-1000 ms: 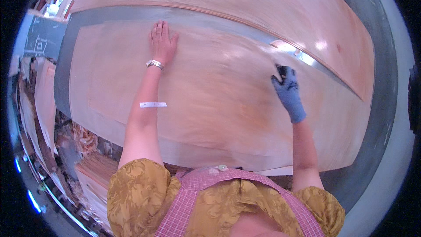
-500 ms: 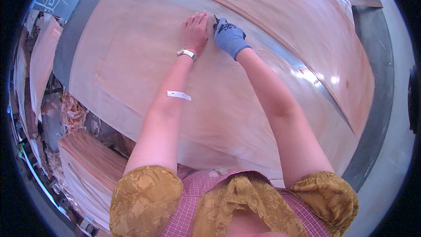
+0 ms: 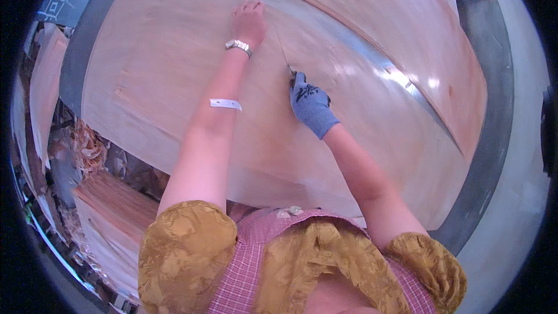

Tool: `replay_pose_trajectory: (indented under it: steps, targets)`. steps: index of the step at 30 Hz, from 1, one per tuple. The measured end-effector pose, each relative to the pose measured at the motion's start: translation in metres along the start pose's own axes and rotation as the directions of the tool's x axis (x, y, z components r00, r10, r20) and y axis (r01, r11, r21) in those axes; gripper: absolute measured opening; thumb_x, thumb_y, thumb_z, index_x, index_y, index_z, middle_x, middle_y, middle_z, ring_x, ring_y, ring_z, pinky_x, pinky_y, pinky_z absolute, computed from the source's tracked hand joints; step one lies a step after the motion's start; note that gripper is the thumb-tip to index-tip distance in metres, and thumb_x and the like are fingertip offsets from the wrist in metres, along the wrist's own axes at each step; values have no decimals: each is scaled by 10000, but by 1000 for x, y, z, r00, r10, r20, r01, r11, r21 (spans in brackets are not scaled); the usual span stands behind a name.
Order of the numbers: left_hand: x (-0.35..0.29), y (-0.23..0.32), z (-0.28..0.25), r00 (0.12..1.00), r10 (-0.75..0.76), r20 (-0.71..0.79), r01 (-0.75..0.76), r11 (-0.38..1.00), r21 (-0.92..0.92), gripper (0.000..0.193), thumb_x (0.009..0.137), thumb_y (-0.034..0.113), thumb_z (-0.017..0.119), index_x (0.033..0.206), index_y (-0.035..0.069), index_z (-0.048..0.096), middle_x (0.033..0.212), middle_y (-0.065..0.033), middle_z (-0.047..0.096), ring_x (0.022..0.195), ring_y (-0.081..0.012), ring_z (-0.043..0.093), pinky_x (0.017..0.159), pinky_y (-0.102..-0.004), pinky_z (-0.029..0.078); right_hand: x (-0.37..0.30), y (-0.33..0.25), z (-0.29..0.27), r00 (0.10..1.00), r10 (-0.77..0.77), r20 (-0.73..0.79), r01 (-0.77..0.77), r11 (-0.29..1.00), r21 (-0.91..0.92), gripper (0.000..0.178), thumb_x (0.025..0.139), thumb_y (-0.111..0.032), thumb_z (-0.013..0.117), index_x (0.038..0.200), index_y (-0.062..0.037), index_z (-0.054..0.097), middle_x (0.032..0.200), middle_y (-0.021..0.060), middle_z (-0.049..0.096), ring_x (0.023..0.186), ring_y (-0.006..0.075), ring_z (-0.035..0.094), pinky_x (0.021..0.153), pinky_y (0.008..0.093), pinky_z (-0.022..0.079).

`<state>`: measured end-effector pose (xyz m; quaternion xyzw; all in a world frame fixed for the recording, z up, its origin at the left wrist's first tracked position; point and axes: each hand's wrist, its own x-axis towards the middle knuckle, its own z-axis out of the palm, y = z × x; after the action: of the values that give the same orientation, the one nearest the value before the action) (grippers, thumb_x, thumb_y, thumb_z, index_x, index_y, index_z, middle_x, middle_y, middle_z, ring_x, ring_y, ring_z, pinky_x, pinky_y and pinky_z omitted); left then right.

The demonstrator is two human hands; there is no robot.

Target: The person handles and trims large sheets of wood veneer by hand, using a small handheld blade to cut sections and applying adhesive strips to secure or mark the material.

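Observation:
A large sheet of thin wood veneer (image 3: 174, 70) lies flat in front of me. My left hand (image 3: 250, 26), bare with a metal watch at the wrist, presses down on its far part, fingers resting on the surface. My right hand (image 3: 312, 102), in a blue knit glove, is closed around a small dark knife (image 3: 292, 73) whose tip touches the veneer. From the knife tip a thin dark cut line (image 3: 280, 43) runs away toward the far edge, passing to the right of my left hand. Most of the knife's handle is hidden in the glove.
Another stack of veneer (image 3: 407, 35) with a brown edge lies at the far right. The grey table top (image 3: 485, 157) shows around the sheets. At the lower left are stacked veneer sheets (image 3: 110, 209) and curled wood scraps (image 3: 87, 151).
My right hand has drawn the knife back toward me, and a cut line now shows behind it. The left hand stays on the far part of the sheet. The whole view has shifted slightly.

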<state>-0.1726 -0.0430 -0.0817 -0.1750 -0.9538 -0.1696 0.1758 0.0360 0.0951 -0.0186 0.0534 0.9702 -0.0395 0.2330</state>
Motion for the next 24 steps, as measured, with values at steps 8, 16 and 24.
replay_pose_trajectory:
  steps: [8, 16, 24]
  targets:
    - [-45, 115, -42, 921, 68, 383, -28, 994, -110, 690, 763, 445, 738, 1326, 106, 530, 1429, -74, 473, 1360, -337, 365, 1105, -549, 291, -69, 53, 35, 985, -137, -106, 150, 980, 129, 265, 978, -233, 395, 1153, -39, 444, 711, 192, 670, 610, 345, 676, 511, 487, 508]
    - [-78, 207, -1, 957, 129, 259, -221, 904, 366, 639, 865, 429, 610, 1429, 186, 434, 1485, -78, 407, 1368, -324, 359, 1122, -582, 220, -141, 170, 31, 969, -242, 49, 244, 969, -47, 214, 973, -245, 432, 1113, -89, 477, 760, 172, 692, 639, 332, 693, 477, 509, 485]
    - [-132, 294, -20, 938, 187, 292, -200, 980, 16, 627, 886, 508, 543, 1461, 321, 376, 1539, -36, 304, 1433, -288, 227, 1132, -598, 148, -145, 286, 24, 874, -478, 84, 483, 875, -42, 161, 933, -195, 476, 1077, -156, 539, 700, 135, 661, 599, 317, 669, 483, 484, 470]
